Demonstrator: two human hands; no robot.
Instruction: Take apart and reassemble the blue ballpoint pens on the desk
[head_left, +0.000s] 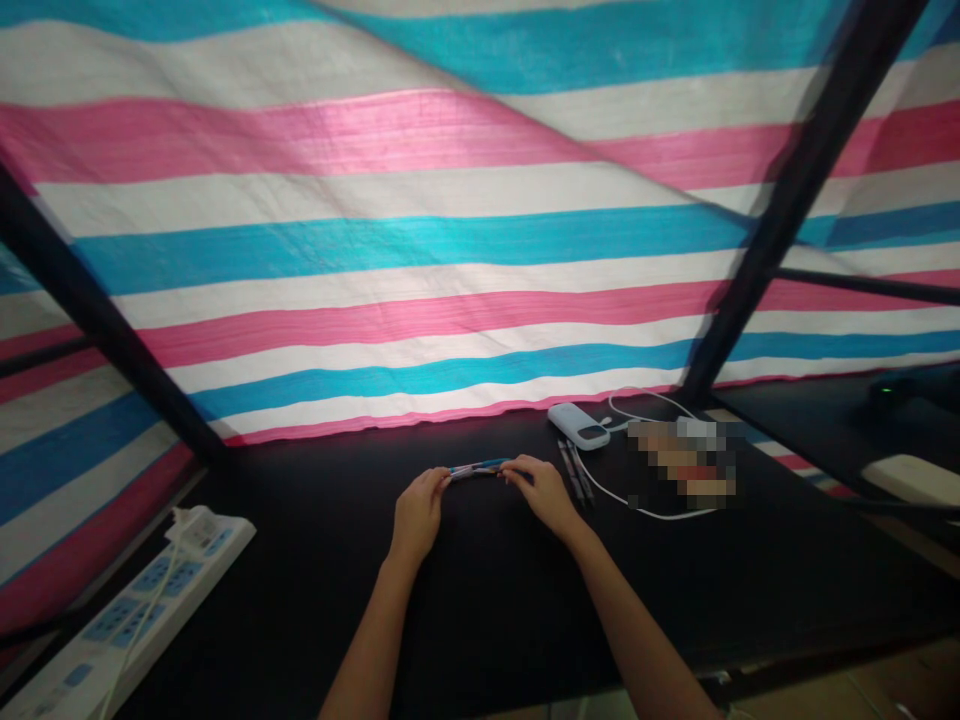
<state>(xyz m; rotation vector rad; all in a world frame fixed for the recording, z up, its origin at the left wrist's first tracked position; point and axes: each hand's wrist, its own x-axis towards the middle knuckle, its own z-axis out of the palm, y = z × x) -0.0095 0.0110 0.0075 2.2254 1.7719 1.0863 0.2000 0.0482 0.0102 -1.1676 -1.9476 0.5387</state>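
Note:
My left hand [421, 508] and my right hand [541, 491] are held a short way apart over the black table. Between them lie slim pens [477, 468], blue, whitish and dark, running sideways; their exact number is unclear. Left fingertips pinch one end of the pens. At the other end, the thumb and fingers of my right hand close on them. To the right of my right hand, dark pens [574, 473] rest side by side on the table. A white power bank [578, 427] with a dark panel sits just behind those.
A white power strip [142, 610] with blue sockets lies at the left, a plug and cord on it. A white cable [660, 515] loops across the right side near a blurred patch [686, 460]. Black frame posts [795, 210] and striped sheeting [420, 240] enclose the table [495, 620].

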